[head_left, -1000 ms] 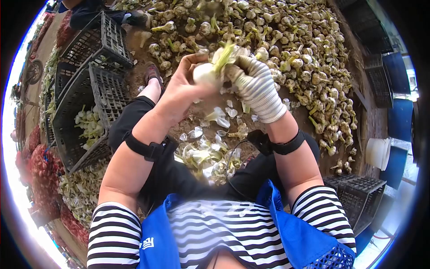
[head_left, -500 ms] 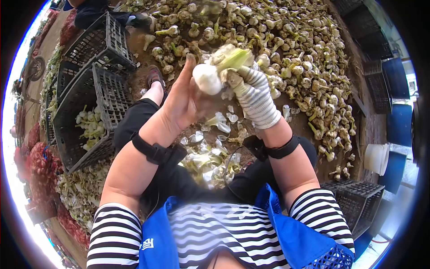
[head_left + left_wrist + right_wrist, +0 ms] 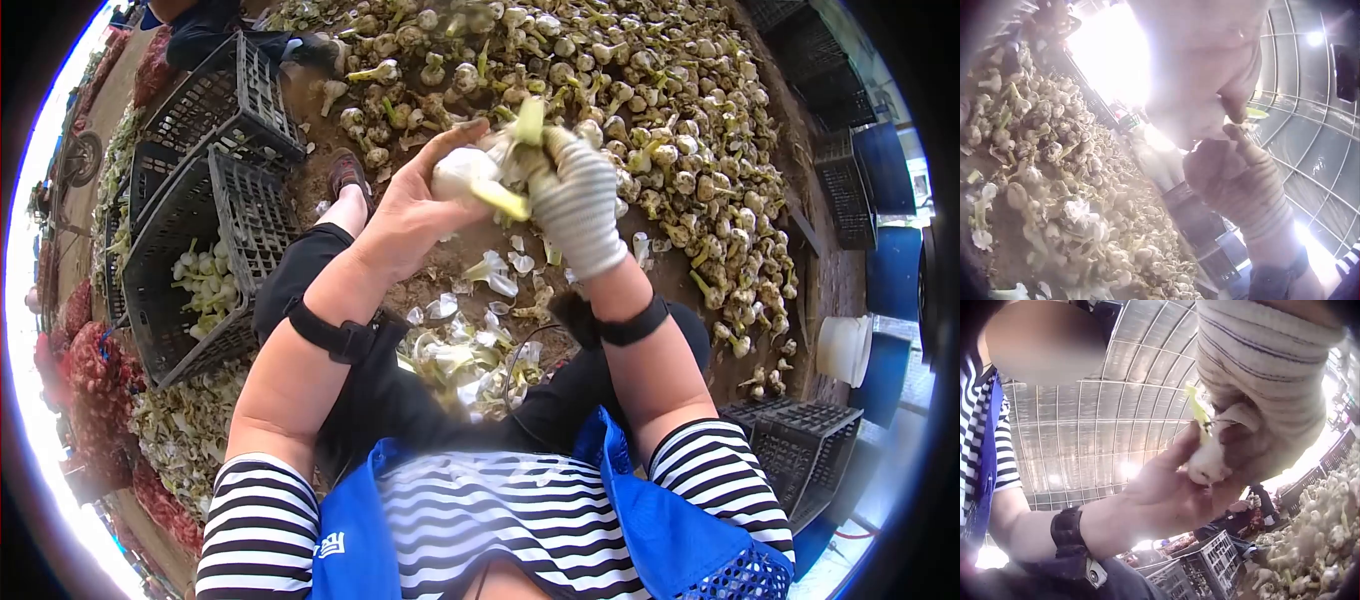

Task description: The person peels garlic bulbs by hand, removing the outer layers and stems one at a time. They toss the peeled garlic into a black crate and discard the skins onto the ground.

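Observation:
A white garlic bulb (image 3: pixel 458 170) is held up between both hands in front of the person's chest. The bare left hand (image 3: pixel 405 215) cradles it, thumb below and fingers around its far side. At the stalk end, the right hand (image 3: pixel 580 205), in a striped knit glove, pinches the outer skin and stem. One pale green strip of stalk (image 3: pixel 500 198) hangs down toward the person, and another stands up above the glove. In the right wrist view the bulb (image 3: pixel 1209 464) sits against the left fingers, below the glove. Glare washes out the left hand (image 3: pixel 1210 81) in the left wrist view.
A large heap of untrimmed garlic (image 3: pixel 680 150) covers the ground ahead and right. Peeled skins (image 3: pixel 465 350) lie between the legs. At left, a black crate (image 3: pixel 180 340) contains trimmed white bulbs (image 3: pixel 205 275). Another black crate (image 3: pixel 800 450) and a white bucket (image 3: pixel 842 350) stand at right.
The left hand opened beside the bulb half a second ago, then closed around it again. The gloved hand turned, and a strip of stalk now hangs away from the bulb.

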A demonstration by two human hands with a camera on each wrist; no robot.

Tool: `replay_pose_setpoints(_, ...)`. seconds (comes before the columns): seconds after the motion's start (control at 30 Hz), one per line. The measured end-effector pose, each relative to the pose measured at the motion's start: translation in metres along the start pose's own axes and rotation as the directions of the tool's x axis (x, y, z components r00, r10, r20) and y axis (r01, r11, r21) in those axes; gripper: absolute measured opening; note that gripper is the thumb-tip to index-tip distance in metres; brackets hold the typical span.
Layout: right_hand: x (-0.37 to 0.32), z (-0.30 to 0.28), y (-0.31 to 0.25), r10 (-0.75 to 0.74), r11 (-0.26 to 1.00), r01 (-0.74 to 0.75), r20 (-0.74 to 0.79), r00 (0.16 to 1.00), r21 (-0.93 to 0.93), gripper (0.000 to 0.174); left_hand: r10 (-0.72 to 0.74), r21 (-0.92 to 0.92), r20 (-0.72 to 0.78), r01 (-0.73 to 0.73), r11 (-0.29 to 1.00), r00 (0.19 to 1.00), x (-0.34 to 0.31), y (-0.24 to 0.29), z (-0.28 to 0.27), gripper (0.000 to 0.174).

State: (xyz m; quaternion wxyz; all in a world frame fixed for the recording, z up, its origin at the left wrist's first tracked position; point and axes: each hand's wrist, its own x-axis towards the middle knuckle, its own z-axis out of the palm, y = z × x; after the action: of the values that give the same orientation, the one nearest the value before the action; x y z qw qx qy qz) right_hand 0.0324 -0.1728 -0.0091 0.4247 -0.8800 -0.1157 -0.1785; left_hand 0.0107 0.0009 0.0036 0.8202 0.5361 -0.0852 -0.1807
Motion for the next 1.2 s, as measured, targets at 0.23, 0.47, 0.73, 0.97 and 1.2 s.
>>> replay_pose_setpoints(0.23, 0.018, -0.012, 0.020, 0.017, 0.782, 0.040, 0.085, 0.996, -0.622, 0.027, -0.020, -0.253, -0.041, 0.009, 0.967, 0.999, -0.009, 0.005, -0.013, 0.054)
replay_pose_setpoints(0.47, -0.004, -0.016, -0.020, -0.105, 0.988, 0.080, 0.192, 0.976, 0.133, 0.025, 0.039, 0.022, -0.092, -0.037, 0.999, 0.995, -0.001, 0.001, -0.006, 0.071)
replay_pose_setpoints(0.73, 0.005, -0.012, -0.006, 0.226, 0.777, -0.352, 0.290, 0.930, 0.523, 0.013, 0.004, 0.094, 0.076, -0.011, 0.996, 0.997, -0.006, 0.005, -0.007, 0.069)
replay_pose_setpoints(0.97, -0.002, -0.009, -0.003, 0.180, 0.443, -0.517, 0.492, 0.851, 0.732, 0.012, -0.274, -0.405, -0.145, 0.195, 0.893, 0.951, -0.001, 0.008, 0.007, 0.037)
replay_pose_setpoints(1.2, -0.013, -0.029, -0.035, -0.101, 0.226, -0.675, 0.706, 0.701, 0.703, 0.023, -0.159, -0.575, -0.101, 0.073, 0.815, 0.982, 0.002, 0.000, -0.025, 0.049)
